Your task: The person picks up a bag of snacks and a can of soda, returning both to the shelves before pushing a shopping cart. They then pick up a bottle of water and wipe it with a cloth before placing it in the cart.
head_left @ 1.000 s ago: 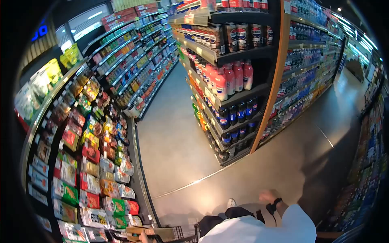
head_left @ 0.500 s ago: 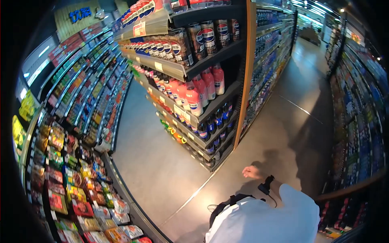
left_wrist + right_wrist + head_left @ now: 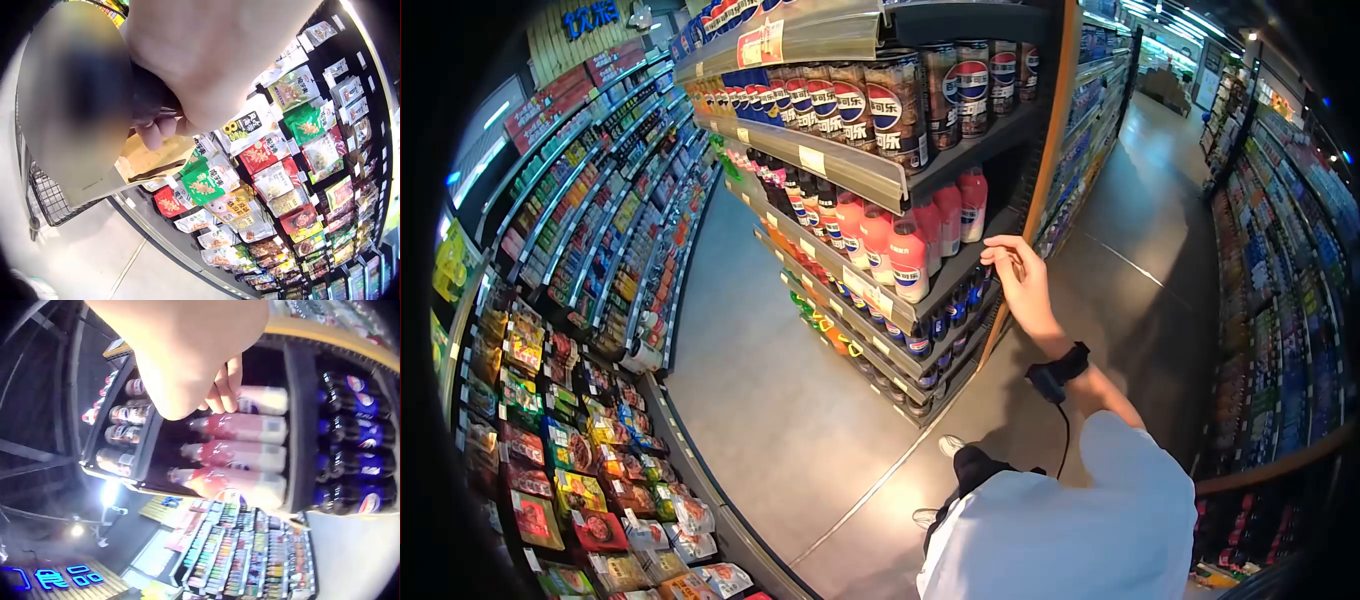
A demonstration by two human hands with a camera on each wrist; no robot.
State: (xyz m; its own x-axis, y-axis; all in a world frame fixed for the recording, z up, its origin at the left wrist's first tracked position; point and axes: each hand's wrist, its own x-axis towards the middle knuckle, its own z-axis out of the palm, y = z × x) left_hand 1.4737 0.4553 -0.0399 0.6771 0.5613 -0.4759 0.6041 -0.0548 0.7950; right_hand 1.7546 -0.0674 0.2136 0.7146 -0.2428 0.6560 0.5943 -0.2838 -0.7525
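Pink-and-white bottles [image 3: 908, 262] are stood upright in rows on a mid-height shelf [image 3: 900, 312]; none is seen lifted. Just changed: the right hand [image 3: 1020, 288] has been raised to beside them. By judgement, the bottles are now brought within reach, though no grip has been taken. Its fingers are loosely bent, and nothing is seen held or pinched (contact with the farthest bottle cannot be told, even in the right wrist view). Cans [image 3: 897, 115] are lined up above, dark bottles [image 3: 918, 343] below. Farther out, the left hand [image 3: 194, 62] is curled round a dark bar [image 3: 149, 94], probably the handle of a wire cart [image 3: 51, 195]; snack packets [image 3: 209, 185] are displayed nearby.

Versus half a second ago: the right hand was held low over the floor [image 3: 740, 400], apart from the shelf; the bottles' places look unchanged. A second ago, part of the cart was caught at the head view's lower edge; it is not seen there now.
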